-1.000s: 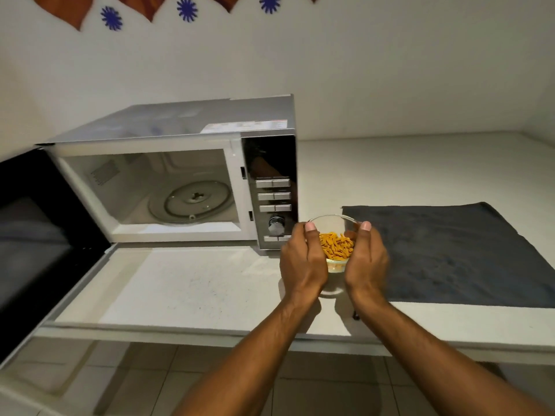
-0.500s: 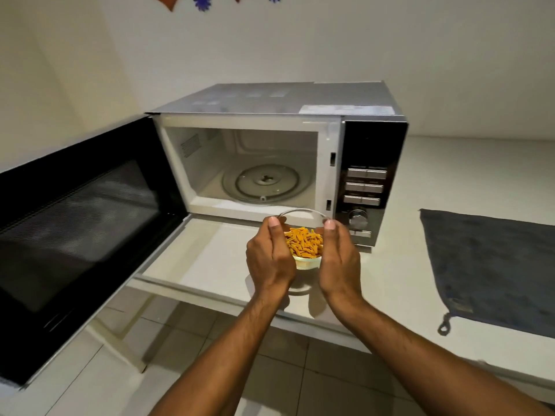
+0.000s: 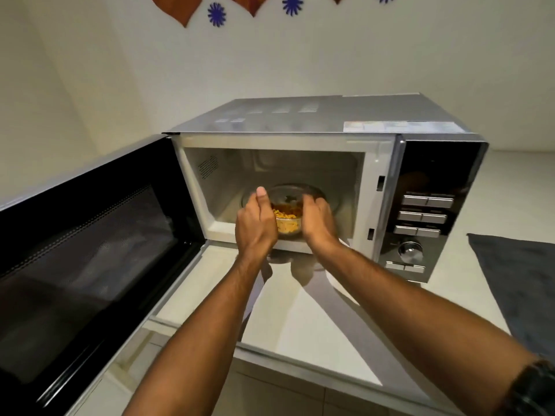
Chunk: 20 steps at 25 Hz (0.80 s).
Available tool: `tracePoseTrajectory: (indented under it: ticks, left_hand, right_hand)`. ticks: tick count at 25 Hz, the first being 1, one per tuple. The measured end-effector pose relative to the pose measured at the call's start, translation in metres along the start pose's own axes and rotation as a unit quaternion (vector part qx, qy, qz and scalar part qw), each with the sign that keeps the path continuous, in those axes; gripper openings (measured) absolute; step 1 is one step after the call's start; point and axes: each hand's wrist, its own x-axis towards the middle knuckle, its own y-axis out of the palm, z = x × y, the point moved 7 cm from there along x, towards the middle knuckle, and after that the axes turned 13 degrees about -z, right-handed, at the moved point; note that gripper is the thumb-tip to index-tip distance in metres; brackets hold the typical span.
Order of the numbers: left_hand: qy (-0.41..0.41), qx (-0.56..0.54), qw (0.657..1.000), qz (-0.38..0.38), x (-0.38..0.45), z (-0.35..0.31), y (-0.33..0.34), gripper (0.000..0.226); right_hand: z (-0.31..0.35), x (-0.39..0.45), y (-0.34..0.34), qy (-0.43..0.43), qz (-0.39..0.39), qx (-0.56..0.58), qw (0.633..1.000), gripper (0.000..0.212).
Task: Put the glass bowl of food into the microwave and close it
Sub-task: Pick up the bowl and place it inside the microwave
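Observation:
A silver microwave (image 3: 330, 124) stands on the white counter with its black door (image 3: 90, 253) swung wide open to the left. The glass bowl (image 3: 288, 222) of orange food is at the cavity's front opening, just over the sill, with the glass turntable (image 3: 333, 202) behind it. My left hand (image 3: 255, 225) grips the bowl's left side and my right hand (image 3: 318, 223) grips its right side. I cannot tell whether the bowl rests on the turntable or hangs above it.
The control panel (image 3: 426, 217) with buttons and a dial is to the right of the cavity. A dark grey cloth (image 3: 522, 286) lies on the counter (image 3: 288, 322) at the far right. The open door juts past the counter's front edge on the left.
Both hands have carried the bowl forward from above the counter in front of the microwave into the cavity opening. The view has come closer to the microwave.

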Motion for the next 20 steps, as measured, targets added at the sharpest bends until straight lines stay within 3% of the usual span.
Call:
tracePoseTrajectory:
  ticks: [3,9,20]
  left_hand:
    - [-0.021,0.024,0.997,0.065,0.037,0.009,0.03,0.054]
    - [-0.047,-0.008,0.99,0.137,0.073,0.024,0.085,0.045]
    - [-0.028,-0.02,0.982,0.184,0.087,0.032,0.115,0.052]
  right_hand:
    - [-0.004,0.038,0.023,0.076,-0.017,-0.001,0.997,0.032]
    - [0.009,0.1,0.052,-0.019,-0.048,-0.034,0.998,0.042]
    - [-0.016,0.129,0.067,-0.004,-0.057,-0.029,0.998,0.047]
